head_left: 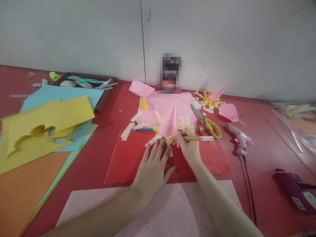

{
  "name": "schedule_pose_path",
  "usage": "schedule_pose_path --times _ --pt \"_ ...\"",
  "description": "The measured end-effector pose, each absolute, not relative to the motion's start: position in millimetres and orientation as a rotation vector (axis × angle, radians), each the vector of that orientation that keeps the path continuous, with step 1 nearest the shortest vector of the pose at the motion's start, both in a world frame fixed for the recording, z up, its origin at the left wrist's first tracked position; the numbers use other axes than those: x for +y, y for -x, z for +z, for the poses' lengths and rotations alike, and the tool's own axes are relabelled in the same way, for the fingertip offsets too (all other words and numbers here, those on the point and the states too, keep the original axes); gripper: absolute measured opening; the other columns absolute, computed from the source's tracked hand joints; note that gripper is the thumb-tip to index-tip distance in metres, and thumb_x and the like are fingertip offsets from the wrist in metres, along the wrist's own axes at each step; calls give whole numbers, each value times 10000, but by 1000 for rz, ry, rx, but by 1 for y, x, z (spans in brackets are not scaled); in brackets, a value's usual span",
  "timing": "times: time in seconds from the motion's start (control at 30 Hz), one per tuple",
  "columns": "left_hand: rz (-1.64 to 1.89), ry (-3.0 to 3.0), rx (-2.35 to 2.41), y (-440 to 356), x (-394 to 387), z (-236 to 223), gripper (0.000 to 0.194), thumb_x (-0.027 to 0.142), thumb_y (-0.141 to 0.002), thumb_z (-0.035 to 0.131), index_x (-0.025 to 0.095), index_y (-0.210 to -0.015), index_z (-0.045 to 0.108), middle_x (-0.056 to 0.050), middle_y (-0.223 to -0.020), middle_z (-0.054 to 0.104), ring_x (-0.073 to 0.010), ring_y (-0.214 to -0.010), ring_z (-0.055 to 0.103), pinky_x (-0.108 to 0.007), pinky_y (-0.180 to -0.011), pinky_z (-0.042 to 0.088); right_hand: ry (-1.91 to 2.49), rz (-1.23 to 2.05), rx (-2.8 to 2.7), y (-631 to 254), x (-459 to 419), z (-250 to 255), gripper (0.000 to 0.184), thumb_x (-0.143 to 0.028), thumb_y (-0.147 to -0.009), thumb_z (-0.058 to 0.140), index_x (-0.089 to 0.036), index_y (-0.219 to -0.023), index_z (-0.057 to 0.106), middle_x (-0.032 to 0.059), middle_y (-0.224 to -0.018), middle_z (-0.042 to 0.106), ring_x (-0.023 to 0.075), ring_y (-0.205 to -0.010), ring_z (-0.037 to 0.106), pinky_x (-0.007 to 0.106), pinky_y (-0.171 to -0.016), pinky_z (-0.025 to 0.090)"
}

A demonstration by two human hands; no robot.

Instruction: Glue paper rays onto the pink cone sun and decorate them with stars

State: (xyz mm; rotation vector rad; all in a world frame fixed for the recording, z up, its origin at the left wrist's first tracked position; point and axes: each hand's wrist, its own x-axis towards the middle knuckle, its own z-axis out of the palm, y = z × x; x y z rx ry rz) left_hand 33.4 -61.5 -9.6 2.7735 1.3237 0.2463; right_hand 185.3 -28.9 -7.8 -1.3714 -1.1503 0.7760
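Observation:
A pink paper cone (168,123) stands upright on a yellow paper piece (165,140) with cream paper strips (127,131) around it. My left hand (153,161) lies flat, fingers spread, its fingertips on the strips at the cone's near side. In my right hand (189,149) is a yellow pen (201,138), its tip end low beside the cone's base. Under both hands is a red sheet (123,164). A blue pen (145,129) lies behind the cone, partly hidden. Scissors (207,123) with red and yellow handles rest to the right.
A glue gun (240,140) with a cable lies at right, near a purple extension socket (296,191). A second pink cone (218,92) stands at the back right among paper scraps. Yellow paper (44,108), orange paper (37,187) and a dark tray (98,104) occupy the left.

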Motion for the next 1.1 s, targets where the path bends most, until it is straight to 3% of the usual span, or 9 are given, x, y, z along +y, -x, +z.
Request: schedule_pose_path --times 0.83,1.1 --pt "256 -2771 1315 -34 -61 -9 584 443 -871 389 166 -1381 319 -164 -1426 336 -328 -1318 283 -530 -1039 263 1453 703 -1292 -185 -27 -10 284 -333 -815 513 -219 -580 402 -68 -438 470 101 -450 489 221 -508 399" --pt "217 -2787 1313 -34 -61 -6 579 445 -874 385 157 -1374 334 -183 -1414 351 -327 -1309 303 -526 -1030 279 1497 623 -1306 -185 -28 -11 274 -272 -786 512 -224 -559 366 -83 -417 399 92 -417 420 222 -494 364"
